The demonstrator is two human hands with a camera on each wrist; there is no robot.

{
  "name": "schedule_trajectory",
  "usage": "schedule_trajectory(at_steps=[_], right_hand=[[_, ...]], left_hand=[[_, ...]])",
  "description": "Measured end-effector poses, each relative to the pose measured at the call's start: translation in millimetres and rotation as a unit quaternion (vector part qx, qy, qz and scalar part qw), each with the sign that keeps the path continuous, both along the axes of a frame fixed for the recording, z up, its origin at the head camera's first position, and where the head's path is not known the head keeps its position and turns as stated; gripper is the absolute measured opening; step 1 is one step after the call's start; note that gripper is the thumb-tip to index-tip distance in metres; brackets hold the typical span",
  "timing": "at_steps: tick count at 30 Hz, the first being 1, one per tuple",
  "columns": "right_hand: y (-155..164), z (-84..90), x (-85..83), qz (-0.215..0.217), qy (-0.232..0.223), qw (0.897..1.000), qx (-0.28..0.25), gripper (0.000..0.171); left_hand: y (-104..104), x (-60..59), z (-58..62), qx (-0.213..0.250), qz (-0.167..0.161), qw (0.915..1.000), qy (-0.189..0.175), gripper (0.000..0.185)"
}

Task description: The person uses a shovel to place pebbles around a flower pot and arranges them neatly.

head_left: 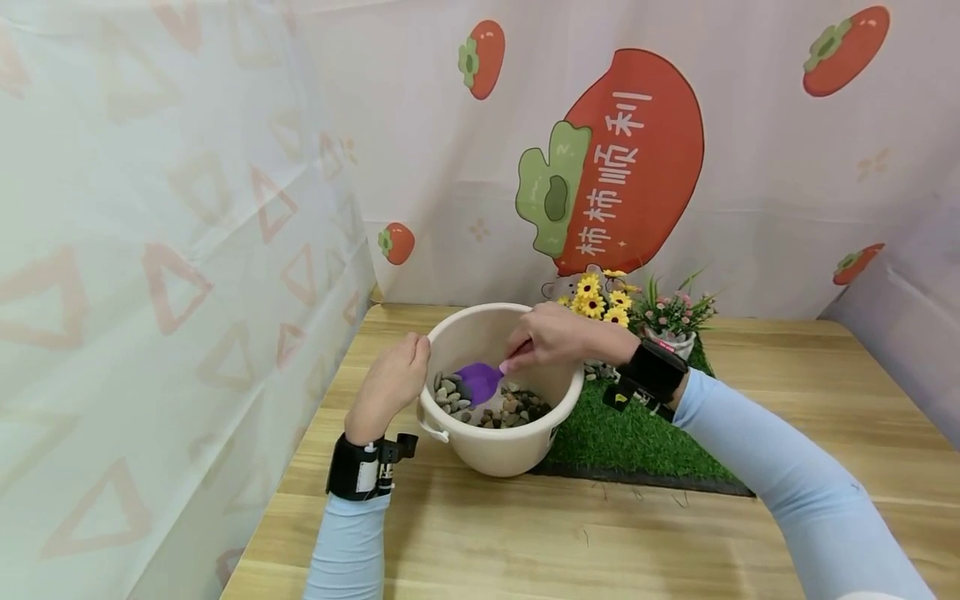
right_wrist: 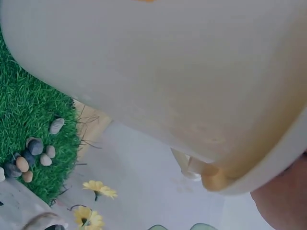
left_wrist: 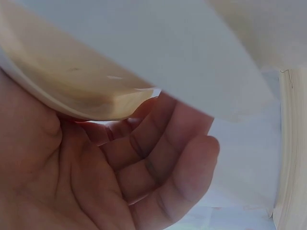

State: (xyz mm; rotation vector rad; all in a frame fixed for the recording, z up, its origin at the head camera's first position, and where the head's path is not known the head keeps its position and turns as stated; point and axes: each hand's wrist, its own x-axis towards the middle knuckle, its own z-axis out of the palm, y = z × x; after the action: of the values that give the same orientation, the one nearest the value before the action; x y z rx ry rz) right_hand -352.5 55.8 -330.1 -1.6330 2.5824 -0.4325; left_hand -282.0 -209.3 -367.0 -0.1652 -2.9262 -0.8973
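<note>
"What did you see from above, when you stood there?"

"A cream bucket (head_left: pixel 501 446) sat on the wooden table (head_left: pixel 600 542), its right side against a mat of fake grass (head_left: pixel 637 437). The left hand (head_left: pixel 390 385) was on the bucket's left rim, fingers curled over the edge. The right hand (head_left: pixel 555 337) reached in from the far right and pinched the pink handle of a purple scoop (head_left: pixel 480 381). The scoop's blade lay left of and below those fingers, down among the pebbles (head_left: pixel 517 408) in the bottom of the bucket."

"And close in at the left wrist?"

"Mostly palm. The left hand (left_wrist: pixel 120 177) sat under the bucket's rim (left_wrist: pixel 96 96), the fingers (left_wrist: pixel 158 158) bent up toward its wall. The rim was right against the base of the palm. No scoop showed there."

"The right wrist?"

"The bucket's outer wall (right_wrist: pixel 168 81) filled the picture, with only a sliver of the hand at the right edge, so I couldn't tell the grip from there. To the left were the grass (right_wrist: pixel 29 124), a few loose pebbles (right_wrist: pixel 33 153) on it, and yellow flowers (right_wrist: pixel 98 189) lower down."
</note>
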Motion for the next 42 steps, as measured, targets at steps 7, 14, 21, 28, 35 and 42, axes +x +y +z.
schedule_trajectory(at_steps=[7,14,21,28,35,42], right_hand=[[4,0.8,8.2,-0.005,0.039,0.999,-0.028,0.014],[12,-2.4,11.5,-0.046,0.080,0.994,-0.067,0.015],[16,-6.3,15.3,-0.051,0.119,0.988,-0.087,0.016],[27,-5.6,20.8,-0.051,0.121,0.984,-0.122,0.011],[36,1.4,24.2,-0.046,0.113,0.982,-0.143,0.009],[42,7.9,27.5,-0.055,0.109,0.983,-0.136,0.008]], left_hand=[[-1,-0.4,-1.3,-0.001,0.004,1.0000,0.005,0.046],[0,0.4,-2.0,0.005,0.003,1.0000,0.005,0.046],[-1,-0.3,-0.6,0.006,0.002,1.0000,0.006,0.043],[0,-1.4,-1.3,0.007,-0.002,0.9999,0.009,0.043],[-1,-1.2,-2.8,0.008,-0.003,0.9999,0.012,0.042],[0,-1.4,-3.4,0.007,-0.004,0.9999,0.010,0.043]])
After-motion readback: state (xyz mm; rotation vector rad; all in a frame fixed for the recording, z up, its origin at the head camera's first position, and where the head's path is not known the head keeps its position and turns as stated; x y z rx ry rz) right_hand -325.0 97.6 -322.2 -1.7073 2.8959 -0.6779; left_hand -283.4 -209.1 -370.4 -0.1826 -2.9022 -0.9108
